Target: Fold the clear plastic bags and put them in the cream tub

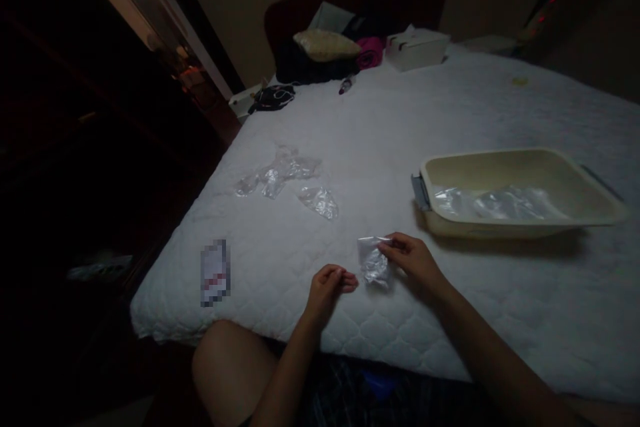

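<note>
Between the thumb and fingers of my right hand (413,259) is the upper right edge of a small clear plastic bag (373,263), hanging just over the bed. Close to the bag's left side, my left hand (329,287) is half curled with its fingers apart, and nothing shows in it. Farther up the bed lie a single flat clear bag (321,201) and a loose spread of crumpled clear bags (285,170). On the right, a cream plastic tub (505,230) with grey handles holds more clear plastic bags (515,202).
The white quilted mattress (380,127) fills most of the view. A blurred-out packet (215,273) lies near its left edge. At the far end are a yellowish pillow (327,45), a pink roll (370,52), a white box (417,50), a small bottle (346,85) and dark cloth.
</note>
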The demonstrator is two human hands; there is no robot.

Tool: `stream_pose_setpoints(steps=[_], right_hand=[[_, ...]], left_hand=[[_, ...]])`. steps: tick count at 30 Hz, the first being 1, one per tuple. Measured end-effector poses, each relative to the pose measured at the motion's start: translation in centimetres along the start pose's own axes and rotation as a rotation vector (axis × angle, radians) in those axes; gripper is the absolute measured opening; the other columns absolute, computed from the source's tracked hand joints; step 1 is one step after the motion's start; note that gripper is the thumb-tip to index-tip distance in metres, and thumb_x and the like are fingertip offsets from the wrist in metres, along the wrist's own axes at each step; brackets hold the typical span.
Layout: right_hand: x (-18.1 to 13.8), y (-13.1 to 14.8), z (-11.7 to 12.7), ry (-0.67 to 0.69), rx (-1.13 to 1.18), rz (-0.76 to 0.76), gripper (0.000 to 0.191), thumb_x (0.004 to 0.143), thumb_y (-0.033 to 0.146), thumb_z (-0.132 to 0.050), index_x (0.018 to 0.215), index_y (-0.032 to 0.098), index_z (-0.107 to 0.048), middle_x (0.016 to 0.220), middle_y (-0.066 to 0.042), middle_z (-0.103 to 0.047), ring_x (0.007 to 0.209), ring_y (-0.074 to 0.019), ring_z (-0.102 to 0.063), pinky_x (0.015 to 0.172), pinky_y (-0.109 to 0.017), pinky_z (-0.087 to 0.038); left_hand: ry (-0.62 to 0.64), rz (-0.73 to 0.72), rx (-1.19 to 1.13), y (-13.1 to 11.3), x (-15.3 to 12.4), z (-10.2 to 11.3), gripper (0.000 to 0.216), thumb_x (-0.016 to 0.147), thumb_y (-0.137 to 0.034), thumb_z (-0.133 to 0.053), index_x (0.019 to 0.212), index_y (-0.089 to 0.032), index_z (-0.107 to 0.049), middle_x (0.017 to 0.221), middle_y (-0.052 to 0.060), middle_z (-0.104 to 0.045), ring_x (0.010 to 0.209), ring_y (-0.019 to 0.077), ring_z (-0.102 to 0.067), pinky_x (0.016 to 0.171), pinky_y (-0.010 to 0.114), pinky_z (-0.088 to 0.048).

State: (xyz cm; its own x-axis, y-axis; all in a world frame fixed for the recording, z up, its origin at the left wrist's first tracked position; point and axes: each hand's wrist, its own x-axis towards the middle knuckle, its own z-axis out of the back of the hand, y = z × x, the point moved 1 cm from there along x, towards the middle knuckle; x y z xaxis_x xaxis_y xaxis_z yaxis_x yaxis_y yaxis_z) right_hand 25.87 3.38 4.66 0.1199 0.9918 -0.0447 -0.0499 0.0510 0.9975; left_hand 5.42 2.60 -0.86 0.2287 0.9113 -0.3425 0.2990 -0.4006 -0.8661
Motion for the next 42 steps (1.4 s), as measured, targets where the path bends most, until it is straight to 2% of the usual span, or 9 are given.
stream_pose_setpoints(steps=[4,9,12,16,21,24,29,34,42], right_hand=[[0.4,5.0,6.3,-0.169,-0.099,0.105,0.033,0.062,0.051,-0.072,0.072,0.02,-0.067,0.062,-0.002,-0.063,0.055,-0.0143,-0.056,0.05,-0.027,-0.046],[1.9,10.8,16.6,-0.419,-0.243,0.153,0.036,0.06,0.037,-0.077,0.09,0.019,-0.068,0.065,-0.001,-0.064,0.056,-0.012,-0.056,0.053,-0.025,-0.044],[3.3,12.1,21.8,-0.476,-0.363,0.004,0.031,0.061,0.021,-0.077,0.09,0.016,-0.067,0.057,-0.001,-0.062,0.051,-0.0122,-0.055,0.049,-0.025,-0.041],[4.0,11.9,25.9,-0.459,-0.383,-0.121,0.022,0.06,0.014,-0.076,0.081,0.016,-0.067,0.052,-0.001,-0.061,0.046,-0.0123,-0.054,0.042,-0.023,-0.038],[3.6,10.2,28.1,-0.443,-0.337,-0.111,0.028,0.062,0.023,-0.076,0.088,0.018,-0.069,0.058,-0.004,-0.064,0.046,-0.0128,-0.054,0.038,-0.022,-0.037],[3.8,9.1,28.5,-0.467,-0.263,-0.112,0.035,0.059,0.026,-0.077,0.091,0.018,-0.068,0.061,-0.005,-0.065,0.048,-0.0142,-0.055,0.039,-0.023,-0.038],[4.1,8.0,28.3,-0.548,-0.159,-0.079,0.04,0.061,0.033,-0.076,0.098,0.02,-0.064,0.057,0.0,-0.058,0.047,-0.0118,-0.05,0.041,-0.023,-0.036],[3.9,7.5,28.3,-0.625,0.018,-0.071,0.042,0.057,0.035,-0.077,0.094,0.02,-0.063,0.06,0.001,-0.057,0.046,-0.0109,-0.049,0.041,-0.023,-0.036],[3.9,7.3,28.5,-0.544,0.06,-0.048,0.043,0.059,0.035,-0.076,0.096,0.02,-0.061,0.058,0.003,-0.056,0.048,-0.0103,-0.048,0.043,-0.023,-0.037]], left_hand=[[-0.047,-0.016,0.035,-0.1,-0.1,-0.2,0.039,0.068,-0.048,-0.072,0.074,-0.012,-0.057,0.07,0.007,-0.068,0.062,0.0167,-0.065,0.062,0.029,-0.053],[-0.107,0.017,0.069,-0.4,0.0,-0.2,0.039,0.066,-0.048,-0.072,0.073,-0.013,-0.058,0.068,0.005,-0.067,0.059,0.0157,-0.063,0.058,0.027,-0.052],[-0.122,0.014,0.058,-0.4,0.3,-0.2,0.037,0.067,-0.047,-0.072,0.074,-0.013,-0.058,0.068,0.005,-0.067,0.058,0.015,-0.062,0.056,0.027,-0.051],[-0.172,0.015,0.079,-0.2,0.2,-0.5,0.037,0.068,-0.049,-0.07,0.073,-0.014,-0.059,0.067,0.003,-0.066,0.054,0.0148,-0.06,0.052,0.027,-0.049],[-0.183,-0.086,0.261,-2.9,-0.2,-4.5,0.029,0.07,-0.045,-0.068,0.066,-0.017,-0.06,0.059,0.0,-0.062,0.052,0.0137,-0.057,0.052,0.025,-0.046],[0.039,-0.302,0.61,-6.5,0.7,-10.0,0.024,0.074,-0.039,-0.065,0.063,-0.018,-0.064,0.058,0.002,-0.062,0.056,0.0141,-0.058,0.058,0.024,-0.046],[0.58,-0.693,0.951,-9.9,5.9,-20.7,0.019,0.085,-0.029,-0.053,0.084,-0.018,-0.068,0.079,0.006,-0.067,0.074,0.0149,-0.061,0.07,0.025,-0.047],[0.817,-0.848,1.356,-8.7,12.3,-27.6,0.007,0.078,-0.02,-0.063,0.082,-0.016,-0.067,0.082,0.007,-0.066,0.079,0.0186,-0.062,0.075,0.029,-0.046],[0.881,-0.746,1.342,-5.7,18.0,-32.0,0.044,0.048,-0.028,-0.085,0.088,-0.021,-0.069,0.085,0.002,-0.07,0.081,0.0204,-0.063,0.074,0.025,-0.044]])
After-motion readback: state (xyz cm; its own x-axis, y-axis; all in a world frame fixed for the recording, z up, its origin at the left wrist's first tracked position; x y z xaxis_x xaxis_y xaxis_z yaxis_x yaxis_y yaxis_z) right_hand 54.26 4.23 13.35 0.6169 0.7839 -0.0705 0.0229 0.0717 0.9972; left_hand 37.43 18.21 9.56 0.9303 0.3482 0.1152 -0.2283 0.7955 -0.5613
